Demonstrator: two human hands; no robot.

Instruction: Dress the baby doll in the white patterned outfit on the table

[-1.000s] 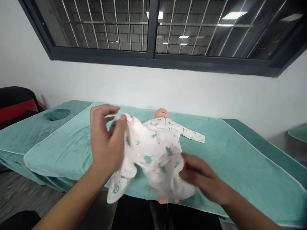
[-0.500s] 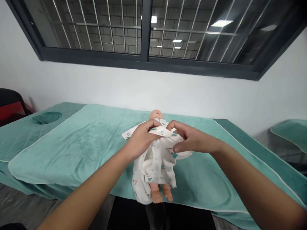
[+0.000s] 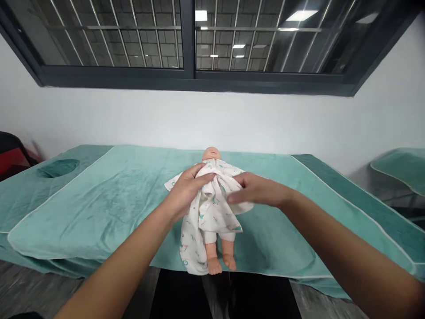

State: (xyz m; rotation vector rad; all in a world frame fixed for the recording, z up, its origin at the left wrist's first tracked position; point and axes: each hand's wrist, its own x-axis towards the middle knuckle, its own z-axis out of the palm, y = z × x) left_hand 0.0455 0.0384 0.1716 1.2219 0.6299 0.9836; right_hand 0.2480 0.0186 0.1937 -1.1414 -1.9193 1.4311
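A baby doll (image 3: 211, 153) lies on its back, head toward the wall and bare feet toward me. White baby clothes (image 3: 215, 217) with small green and pink prints cover its body, bunched at the chest and hanging loose on the left side. White pants show above its knees. My left hand (image 3: 187, 188) pinches the cloth at the doll's chest between thumb and fingers. On the other side my right hand (image 3: 255, 189), slightly blurred, touches the cloth near the doll's side; its thumb is apart, and its fingertips are partly hidden in the folds.
The doll lies on a bed with a green plush cover (image 3: 133, 199), which has a round face hole (image 3: 59, 168) at the left. A white wall and a barred window (image 3: 189, 48) stand behind. Another green-covered bed (image 3: 401, 170) is at the right, a red and black chair (image 3: 15, 157) at the left.
The right hand has shifted slightly left, its fingers loosening on the cloth. The left hand's cloth fold has opened out, and the garment's front hem sits higher, showing more of the legs.
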